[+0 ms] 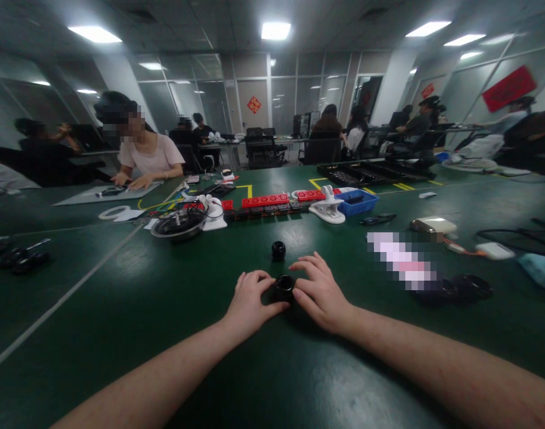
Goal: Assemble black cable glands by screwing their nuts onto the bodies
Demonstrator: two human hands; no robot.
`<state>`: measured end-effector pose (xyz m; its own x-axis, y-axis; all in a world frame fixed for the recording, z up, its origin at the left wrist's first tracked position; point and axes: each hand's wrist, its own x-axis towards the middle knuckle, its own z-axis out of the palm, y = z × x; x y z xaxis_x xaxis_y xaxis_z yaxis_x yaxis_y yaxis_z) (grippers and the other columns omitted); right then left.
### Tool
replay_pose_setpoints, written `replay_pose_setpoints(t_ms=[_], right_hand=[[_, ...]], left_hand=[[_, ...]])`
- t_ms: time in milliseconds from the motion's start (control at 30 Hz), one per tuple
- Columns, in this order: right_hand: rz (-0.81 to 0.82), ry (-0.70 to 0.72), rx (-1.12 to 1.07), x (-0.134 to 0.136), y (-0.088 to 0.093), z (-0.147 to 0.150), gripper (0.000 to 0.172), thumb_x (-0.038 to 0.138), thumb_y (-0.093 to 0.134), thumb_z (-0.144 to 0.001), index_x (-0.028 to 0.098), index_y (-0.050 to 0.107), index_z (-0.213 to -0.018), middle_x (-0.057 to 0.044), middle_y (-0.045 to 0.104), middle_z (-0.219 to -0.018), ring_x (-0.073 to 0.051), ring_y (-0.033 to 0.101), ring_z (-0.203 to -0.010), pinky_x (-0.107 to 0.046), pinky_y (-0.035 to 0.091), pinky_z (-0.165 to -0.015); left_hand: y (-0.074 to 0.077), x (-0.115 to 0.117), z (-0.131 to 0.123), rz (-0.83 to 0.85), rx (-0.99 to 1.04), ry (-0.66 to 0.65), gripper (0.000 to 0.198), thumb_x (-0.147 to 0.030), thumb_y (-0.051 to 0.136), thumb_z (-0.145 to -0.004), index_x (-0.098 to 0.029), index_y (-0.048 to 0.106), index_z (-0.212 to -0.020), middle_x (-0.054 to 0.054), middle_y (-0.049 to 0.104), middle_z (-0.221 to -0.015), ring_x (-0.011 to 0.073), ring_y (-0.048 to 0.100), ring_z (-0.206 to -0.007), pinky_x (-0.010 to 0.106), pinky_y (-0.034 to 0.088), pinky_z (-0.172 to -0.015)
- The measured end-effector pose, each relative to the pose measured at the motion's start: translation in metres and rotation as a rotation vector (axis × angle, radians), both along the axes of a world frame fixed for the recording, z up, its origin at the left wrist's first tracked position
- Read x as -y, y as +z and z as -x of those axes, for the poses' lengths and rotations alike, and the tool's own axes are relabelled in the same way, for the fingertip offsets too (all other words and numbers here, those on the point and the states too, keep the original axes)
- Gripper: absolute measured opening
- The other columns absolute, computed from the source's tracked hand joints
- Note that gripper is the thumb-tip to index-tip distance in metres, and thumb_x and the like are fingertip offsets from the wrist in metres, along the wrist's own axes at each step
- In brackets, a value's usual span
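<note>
A small glossy black cylindrical part (284,287) with a round opening on top stands upright on the green table. My left hand (251,301) curls round its left and near sides, thumb in front and fingers behind. From the right, my right hand (322,293) grips the same part with its fingertips, while its upper fingers reach out above. Just beyond both hands sits a second round black part (278,250), apart from them. What lies inside the opening is too dark to make out.
Across the table runs a row of red blocks (266,201), between a white clamp (328,205) and a metal bowl (178,223). Behind the clamp is a blue tray (357,202). Black rings (471,287) lie at right. A person (147,152) works at the far left.
</note>
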<state>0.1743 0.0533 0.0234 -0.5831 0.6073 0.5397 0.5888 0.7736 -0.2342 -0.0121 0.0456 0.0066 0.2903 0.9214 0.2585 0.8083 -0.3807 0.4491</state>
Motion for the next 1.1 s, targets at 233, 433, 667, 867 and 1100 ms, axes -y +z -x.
replay_pose_setpoints(t_ms=[233, 433, 667, 867, 1100], right_hand=[[0.038, -0.140, 0.092, -0.003, 0.002, 0.001, 0.025, 0.038, 0.044, -0.081, 0.016, 0.055, -0.074, -0.011, 0.050, -0.105, -0.025, 0.039, -0.104, -0.047, 0.025, -0.094], [0.047, -0.171, 0.176, 0.001, 0.005, 0.007, 0.041, 0.051, 0.051, -0.073, 0.013, 0.055, -0.089, -0.014, 0.050, -0.104, -0.028, 0.041, -0.099, -0.044, 0.032, -0.087], [0.105, -0.158, 0.162, 0.002, 0.007, 0.014, 0.049, 0.056, 0.055, -0.068, 0.014, 0.055, -0.093, -0.010, 0.052, -0.094, -0.025, 0.044, -0.089, -0.040, 0.038, -0.076], [0.176, -0.167, 0.051, 0.003, 0.002, 0.018, 0.041, 0.040, 0.060, -0.071, 0.015, 0.053, -0.102, -0.008, 0.053, -0.091, -0.023, 0.044, -0.088, -0.038, 0.040, -0.076], [0.191, -0.172, 0.006, 0.005, -0.001, 0.018, 0.036, 0.033, 0.061, -0.071, 0.015, 0.053, -0.101, -0.008, 0.052, -0.089, -0.023, 0.045, -0.086, -0.037, 0.040, -0.076]], left_hand=[[0.000, 0.001, 0.000, 0.000, -0.015, -0.002, 0.032, -0.045, 0.062, -0.066, -0.024, 0.059, -0.091, 0.001, 0.052, -0.093, 0.0212, 0.047, -0.091, 0.050, 0.028, -0.093], [0.001, 0.001, -0.001, 0.020, -0.033, -0.012, 0.034, -0.047, 0.058, -0.069, -0.023, 0.059, -0.093, 0.001, 0.051, -0.094, 0.0215, 0.047, -0.092, 0.051, 0.025, -0.096], [-0.001, 0.001, -0.002, 0.017, -0.044, 0.001, 0.031, -0.035, 0.062, -0.066, -0.023, 0.058, -0.094, 0.002, 0.052, -0.096, 0.0221, 0.046, -0.096, 0.051, 0.022, -0.099], [0.000, 0.002, -0.003, 0.020, -0.048, -0.012, 0.028, -0.030, 0.062, -0.066, -0.023, 0.058, -0.093, 0.001, 0.052, -0.094, 0.0210, 0.047, -0.094, 0.051, 0.023, -0.098], [0.000, 0.003, -0.004, 0.018, -0.042, -0.021, 0.029, -0.032, 0.060, -0.067, -0.024, 0.057, -0.095, 0.000, 0.051, -0.094, 0.0204, 0.047, -0.094, 0.050, 0.023, -0.098]])
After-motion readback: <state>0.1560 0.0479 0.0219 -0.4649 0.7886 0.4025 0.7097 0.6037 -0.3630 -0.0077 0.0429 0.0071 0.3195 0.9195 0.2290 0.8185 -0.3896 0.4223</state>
